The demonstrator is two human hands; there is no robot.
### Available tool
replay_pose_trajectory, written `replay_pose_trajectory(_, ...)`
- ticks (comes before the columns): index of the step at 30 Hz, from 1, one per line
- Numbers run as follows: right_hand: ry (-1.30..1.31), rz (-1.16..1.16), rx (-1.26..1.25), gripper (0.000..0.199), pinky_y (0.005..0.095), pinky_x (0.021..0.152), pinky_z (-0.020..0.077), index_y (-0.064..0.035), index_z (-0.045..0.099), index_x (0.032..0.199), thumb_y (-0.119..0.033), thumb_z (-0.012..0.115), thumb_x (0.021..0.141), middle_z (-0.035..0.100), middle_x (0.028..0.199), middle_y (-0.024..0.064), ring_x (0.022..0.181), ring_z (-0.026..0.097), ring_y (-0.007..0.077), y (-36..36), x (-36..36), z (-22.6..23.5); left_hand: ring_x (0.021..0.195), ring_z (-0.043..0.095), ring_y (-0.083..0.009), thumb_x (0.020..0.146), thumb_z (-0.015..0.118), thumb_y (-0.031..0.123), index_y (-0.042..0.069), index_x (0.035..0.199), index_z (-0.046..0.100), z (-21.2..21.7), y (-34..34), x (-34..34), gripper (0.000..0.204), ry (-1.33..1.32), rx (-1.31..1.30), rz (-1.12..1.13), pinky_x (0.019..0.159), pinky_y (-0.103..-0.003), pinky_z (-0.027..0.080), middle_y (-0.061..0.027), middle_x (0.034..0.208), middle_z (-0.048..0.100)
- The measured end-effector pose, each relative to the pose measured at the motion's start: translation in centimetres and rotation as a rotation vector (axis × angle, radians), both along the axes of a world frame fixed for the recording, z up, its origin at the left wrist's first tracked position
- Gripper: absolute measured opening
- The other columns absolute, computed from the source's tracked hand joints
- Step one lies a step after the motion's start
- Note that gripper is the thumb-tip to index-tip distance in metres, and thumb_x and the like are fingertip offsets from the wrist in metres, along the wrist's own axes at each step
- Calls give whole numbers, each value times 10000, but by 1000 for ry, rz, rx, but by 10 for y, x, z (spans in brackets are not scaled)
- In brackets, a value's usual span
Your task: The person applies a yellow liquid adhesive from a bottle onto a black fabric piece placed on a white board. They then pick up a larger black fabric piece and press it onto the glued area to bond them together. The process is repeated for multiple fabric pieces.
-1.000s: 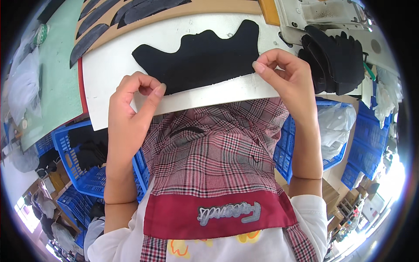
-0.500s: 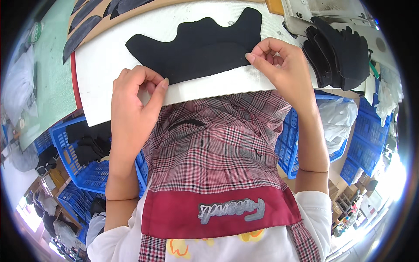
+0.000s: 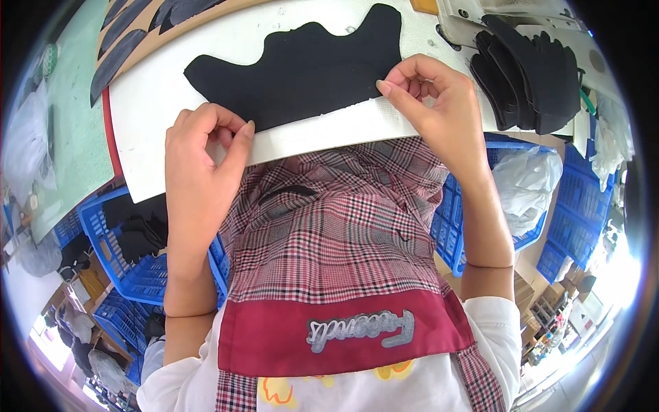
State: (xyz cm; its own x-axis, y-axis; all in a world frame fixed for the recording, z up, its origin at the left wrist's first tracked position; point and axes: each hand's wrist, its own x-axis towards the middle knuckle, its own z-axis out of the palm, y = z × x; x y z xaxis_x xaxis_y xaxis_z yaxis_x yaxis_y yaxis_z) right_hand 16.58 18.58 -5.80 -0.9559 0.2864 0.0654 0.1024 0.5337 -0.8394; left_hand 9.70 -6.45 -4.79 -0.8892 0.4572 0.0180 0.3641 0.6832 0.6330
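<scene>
Head view looks down on our two hands at the near edge of a white sheet (image 3: 171, 103) that lies on the counter (image 3: 55, 144). On that sheet rests a black cut fabric piece (image 3: 302, 75) with a wavy upper outline; its long axis runs from the left of the frame up toward the upper right, roughly along the sheet's edge.

Our left hand (image 3: 202, 165) sits at the centre left, thumb and forefinger pinched together at the sheet's edge, just below the lower left end of the black piece. We cannot tell whether that grip has the fabric itself or only the white edge beside it. Our right hand (image 3: 436, 103) sits at the upper right of centre, fingertips drawn together on the lower right corner of the black piece, where it meets the sheet.

So the piece lies between the two grips and above them in the frame, each hand at one end. The right hand is nearer to the fabric.

A stack of black cut pieces (image 3: 535, 75) lies at the upper right, and blue crates (image 3: 137, 275) stand below the counter.
</scene>
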Motion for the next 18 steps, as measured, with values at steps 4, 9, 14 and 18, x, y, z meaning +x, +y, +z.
replay_pose_trajectory(4, 5, 15, 25, 108, 230, 552, 438, 9, 649, 770, -80, 708, 763, 600, 633, 32, 569, 525, 77, 1, -1, 0, 720, 477, -189, 771, 679, 85, 65, 751, 602, 0, 2, 1, 82, -11, 12, 42, 740, -326, 373, -27, 686, 527)
replay_pose_trajectory(9, -27, 8, 7, 94, 238, 564, 452, -5, 657, 772, -86, 699, 752, 612, 649, 38, 576, 548, 91, 1, 0, 0, 725, 470, -190, 770, 681, 88, 61, 758, 605, -1, 3, 0, 82, -5, 9, 46, 736, -331, 373, -31, 692, 521)
replay_pose_trajectory(14, 0, -2, 47, 91, 256, 580, 464, -8, 648, 758, -84, 694, 740, 611, 653, 52, 595, 569, 118, -1, 0, -2, 724, 466, -198, 770, 683, 95, 56, 754, 599, 0, 4, 0, 94, -13, -7, 55, 726, -334, 370, -35, 688, 512)
replay_pose_trajectory(18, 15, 16, 102, 86, 202, 546, 377, 10, 636, 773, -46, 701, 778, 576, 659, -19, 596, 461, 32, -4, 0, -1, 720, 465, -201, 765, 698, 112, 49, 730, 592, 5, 5, 1, 129, -32, -30, 58, 720, -344, 371, -38, 670, 499)
